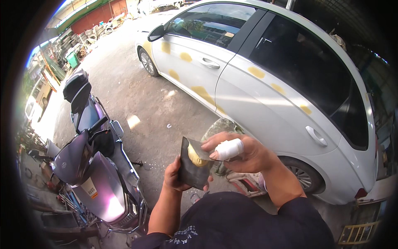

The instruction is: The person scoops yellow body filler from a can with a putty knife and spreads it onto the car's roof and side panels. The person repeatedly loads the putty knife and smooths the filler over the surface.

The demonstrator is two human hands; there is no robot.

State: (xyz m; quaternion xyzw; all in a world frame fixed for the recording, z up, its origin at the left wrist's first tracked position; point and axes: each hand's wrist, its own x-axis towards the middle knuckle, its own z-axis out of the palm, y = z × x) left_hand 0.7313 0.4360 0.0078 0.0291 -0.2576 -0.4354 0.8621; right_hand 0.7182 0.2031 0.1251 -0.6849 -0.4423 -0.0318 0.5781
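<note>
My left hand [172, 177] grips a dark flat palette plate [192, 176] by its edge, the thumb on the near side. A lump of yellow filler putty [197, 158] sits on the plate's upper part. In my right hand [258, 154] is a thin grey putty spreader [200, 149], pinched between thumb and fingers, its blade against the putty. White bandage [230, 148] wraps one right finger. Beyond my hands stands a white car [248, 95], with several yellow filler patches [200, 92] on its doors and front side.
A purple-grey motor scooter [97, 186] stands close on my left. Below my right hand, a red-and-white frame [242, 182] and a round dusty surface [219, 126] lie partly hidden. Stacked tyres [76, 41] and a green bin [72, 60] are farther back. A yellow rack [358, 233] is at lower right.
</note>
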